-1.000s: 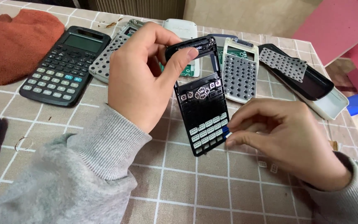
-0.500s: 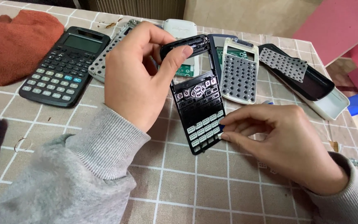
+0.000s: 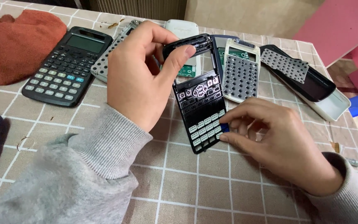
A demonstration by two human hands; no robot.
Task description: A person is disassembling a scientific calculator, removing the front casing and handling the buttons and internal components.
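Reassembly seems only partly done, judging from how the parts lie. The left hand (image 3: 139,76) holds the black calculator front shell (image 3: 199,97) by its top edge, fingers closed around the frame, with the lower end resting on the table (image 3: 195,186). Many keys already sit in the lower rows of the shell and some in the middle, but the display window is an empty opening. The right hand (image 3: 278,143) pinches a small blue key (image 3: 225,127) between thumb and forefinger, just at the right edge of the key rows, so at least this key is not yet seated. Behind the shell lie a white back case with its grey rubber keypad (image 3: 240,74) and a green circuit board (image 3: 187,70), both well apart from the shell, so joining them appears left to do. To the right, a long black tray (image 3: 311,85) holds another grey rubber mat (image 3: 284,64). A complete black calculator (image 3: 67,64) and an orange cloth (image 3: 15,43) lie at the left.
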